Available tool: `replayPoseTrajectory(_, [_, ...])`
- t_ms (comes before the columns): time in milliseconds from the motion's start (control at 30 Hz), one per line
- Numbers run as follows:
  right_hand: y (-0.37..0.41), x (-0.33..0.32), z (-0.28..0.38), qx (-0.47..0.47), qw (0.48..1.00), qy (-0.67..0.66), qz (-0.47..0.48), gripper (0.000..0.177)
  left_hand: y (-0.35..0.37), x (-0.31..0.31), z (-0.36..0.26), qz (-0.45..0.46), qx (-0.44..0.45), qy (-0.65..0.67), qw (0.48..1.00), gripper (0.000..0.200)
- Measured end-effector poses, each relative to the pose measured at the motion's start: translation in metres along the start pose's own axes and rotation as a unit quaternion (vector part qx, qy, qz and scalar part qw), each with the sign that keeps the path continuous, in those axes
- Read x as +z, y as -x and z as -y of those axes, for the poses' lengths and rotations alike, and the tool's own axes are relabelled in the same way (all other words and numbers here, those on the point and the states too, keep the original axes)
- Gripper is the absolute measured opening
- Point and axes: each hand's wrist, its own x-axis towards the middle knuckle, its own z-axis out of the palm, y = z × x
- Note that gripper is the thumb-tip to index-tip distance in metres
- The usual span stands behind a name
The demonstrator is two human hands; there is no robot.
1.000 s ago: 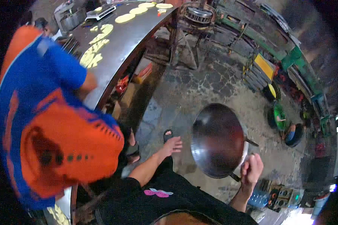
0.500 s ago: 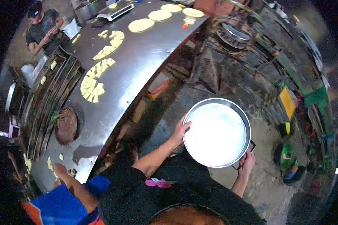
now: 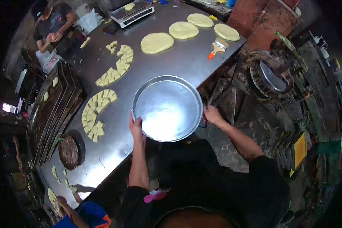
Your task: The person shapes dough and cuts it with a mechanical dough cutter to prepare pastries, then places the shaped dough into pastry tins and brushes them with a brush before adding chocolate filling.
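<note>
Head view: pinching the rim of the round pan [image 3: 167,108] on both sides, left hand [image 3: 136,127] at the near-left edge, right hand [image 3: 212,114] at the right, each grip pressed shut on metal. Sitting at the tabletop [image 3: 186,62] near edge, partly overhanging; resting or hovering, hard to tell. Might tip floorward if loosened there. Just left, cut dough pieces [image 3: 97,108]; beyond, dough rounds [image 3: 157,42] and a brush [image 3: 216,48], crowding any push forward.
</note>
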Motion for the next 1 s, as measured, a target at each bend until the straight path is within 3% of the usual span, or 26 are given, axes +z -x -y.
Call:
replayPoseTrajectory(67, [-0.056,0.005,-0.008,-0.098,0.984,0.134,-0.068,0.041,-0.018,0.003,-0.002,-0.048,0.017,-0.015,0.999,0.063])
replayPoseTrajectory(200, [-0.088,-0.057,0.066,-0.028,0.955,0.279,0.094,0.048,-0.047,0.014,-0.017,-0.060,0.026,0.008,0.998,0.058])
replayPoseTrajectory(267, [-0.112,-0.094,0.085,-0.100,0.940,0.319,-0.063,0.042,-0.074,0.012,-0.018,-0.072,0.035,-0.001,0.997,0.056])
replayPoseTrajectory(333, [-0.182,-0.125,0.056,-0.128,0.883,0.421,-0.162,0.034,-0.103,0.004,-0.014,-0.098,0.063,-0.079,0.990,0.052])
replayPoseTrajectory(400, [-0.233,-0.153,0.040,-0.153,0.813,0.510,-0.236,0.038,-0.133,-0.016,-0.002,-0.111,0.106,-0.128,0.980,0.047])
replayPoseTrajectory(433, [-0.257,-0.163,0.028,-0.170,0.768,0.567,-0.245,0.042,-0.144,-0.026,0.004,-0.122,0.170,-0.296,0.932,0.046])
replayPoseTrajectory(467, [-0.277,-0.169,0.021,-0.189,0.719,0.619,-0.252,0.048,-0.151,-0.033,0.007,-0.133,0.222,-0.458,0.851,0.046])
replayPoseTrajectory(533, [-0.296,-0.187,0.035,-0.191,0.658,0.710,-0.161,0.039,-0.150,-0.027,-0.004,-0.155,0.191,-0.443,0.862,0.045])
replayPoseTrajectory(600, [-0.322,-0.204,0.046,-0.166,0.747,0.635,-0.104,0.030,-0.125,-0.001,-0.019,-0.192,0.140,-0.383,0.893,0.044])
replayPoseTrajectory(633, [-0.316,-0.207,0.067,-0.177,0.743,0.640,-0.088,0.030,-0.111,0.007,-0.020,-0.217,0.144,-0.368,0.893,0.040])
replayPoseTrajectory(667, [-0.297,-0.212,0.108,-0.162,0.816,0.538,-0.135,0.024,-0.103,0.011,-0.010,-0.236,0.131,-0.370,0.889,0.040])
replayPoseTrajectory(700, [-0.286,-0.212,0.131,-0.141,0.876,0.429,-0.171,0.018,-0.093,0.015,0.001,-0.262,0.159,-0.421,0.854,0.039])
replayPoseTrajectory(733, [-0.290,-0.211,0.130,-0.260,0.910,0.279,-0.165,0.017,-0.085,0.019,0.012,-0.286,0.183,-0.471,0.814,0.037])
replayPoseTrajectory(767, [-0.293,-0.211,0.131,-0.364,0.912,0.112,-0.152,0.020,-0.085,0.025,0.019,-0.298,0.231,-0.451,0.809,0.034])
replayPoseTrajectory(833, [-0.228,-0.177,0.178,-0.390,0.918,-0.036,0.067,0.016,-0.093,0.023,0.020,-0.325,0.163,-0.390,0.846,0.029])
replayPoseTrajectory(867, [-0.185,-0.155,0.199,-0.327,0.929,-0.019,0.173,0.014,-0.101,0.032,0.016,-0.340,0.163,-0.407,0.832,0.027])
replayPoseTrajectory(900, [-0.160,-0.131,0.213,-0.325,0.882,0.069,0.333,0.012,-0.108,0.036,0.012,-0.332,0.158,-0.410,0.835,0.027])
replayPoseTrajectory(933, [-0.151,-0.095,0.189,-0.441,0.804,0.034,0.397,0.015,-0.115,0.041,0.010,-0.322,0.156,-0.411,0.839,0.026])
replayPoseTrajectory(1000, [-0.143,-0.043,0.159,-0.703,0.612,0.159,0.326,0.022,-0.129,0.040,0.013,-0.302,0.189,-0.399,0.845,0.027])
